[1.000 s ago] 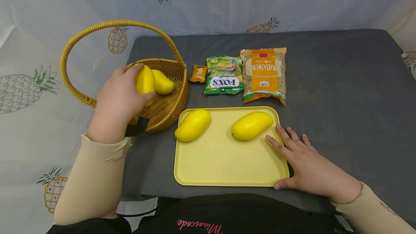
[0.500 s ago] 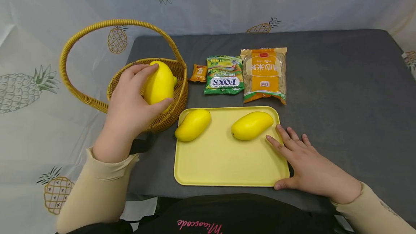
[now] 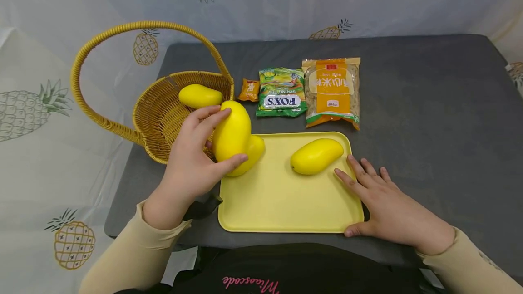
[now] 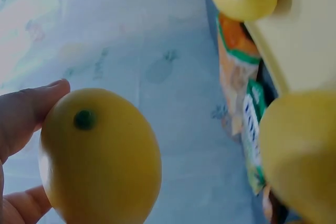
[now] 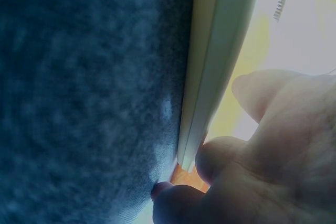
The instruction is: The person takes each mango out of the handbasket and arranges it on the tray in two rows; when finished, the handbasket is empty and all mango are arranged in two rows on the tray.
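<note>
My left hand (image 3: 189,167) grips a yellow mango (image 3: 233,130) between thumb and fingers, in front of the basket and over the tray's upper left corner. In the left wrist view this mango (image 4: 102,156) shows its green stem spot. Partly hidden behind it, another mango (image 3: 254,153) lies on the yellow tray (image 3: 286,208). A further mango (image 3: 317,156) sits at the tray's upper right. My right hand (image 3: 386,208) lies with spread fingers at the tray's right edge. One mango (image 3: 200,96) is inside the wicker basket (image 3: 157,112).
Behind the tray lie a small orange packet (image 3: 249,90), a green FOX'S candy bag (image 3: 282,93) and an orange-labelled food bag (image 3: 333,93). The basket's tall handle (image 3: 143,25) arches up at the left. Grey cloth (image 3: 429,126) covers the table.
My left hand has lifted the mango out of the basket and carried it right and toward me, over the tray's left corner. The right hand has stayed in place.
</note>
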{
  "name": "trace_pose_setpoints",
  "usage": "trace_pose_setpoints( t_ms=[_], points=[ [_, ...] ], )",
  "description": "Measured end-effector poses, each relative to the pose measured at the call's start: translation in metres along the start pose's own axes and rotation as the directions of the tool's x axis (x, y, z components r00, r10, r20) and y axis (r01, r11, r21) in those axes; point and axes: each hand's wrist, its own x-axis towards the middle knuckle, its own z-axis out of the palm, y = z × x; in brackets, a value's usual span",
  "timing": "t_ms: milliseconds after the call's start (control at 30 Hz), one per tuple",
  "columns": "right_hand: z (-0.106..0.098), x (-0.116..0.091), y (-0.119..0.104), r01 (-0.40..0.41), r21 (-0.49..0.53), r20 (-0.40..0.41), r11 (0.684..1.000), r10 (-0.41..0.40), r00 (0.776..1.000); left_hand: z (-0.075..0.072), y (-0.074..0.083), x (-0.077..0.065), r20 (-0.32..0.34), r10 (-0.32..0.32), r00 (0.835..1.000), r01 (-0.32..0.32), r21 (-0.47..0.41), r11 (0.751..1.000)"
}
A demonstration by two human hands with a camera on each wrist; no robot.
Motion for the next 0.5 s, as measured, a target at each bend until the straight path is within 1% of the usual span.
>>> trace_pose_setpoints(
  t_ms=[100,300,400,500],
  points=[
    [0.0,0.0,0.001,0.001,-0.002,0.001,1.0,-0.001,1.0,0.01,-0.001,-0.008,0.043,0.008,0.999,-0.009,0.002,1.0],
    [0.0,0.0,0.0,-0.002,-0.004,0.003,1.0,0.002,1.0,0.028,-0.004,-0.028,0.122,0.023,0.992,-0.028,0.042,0.999],
    [0.0,0.001,0.0,-0.002,-0.006,0.004,1.0,0.002,1.0,0.035,-0.007,-0.037,0.147,0.021,0.989,-0.029,0.051,0.998],
    [0.0,0.001,0.0,-0.001,-0.011,0.003,1.0,0.001,1.0,0.04,-0.01,-0.047,0.158,0.017,0.987,-0.025,0.053,0.998]
  ],
)
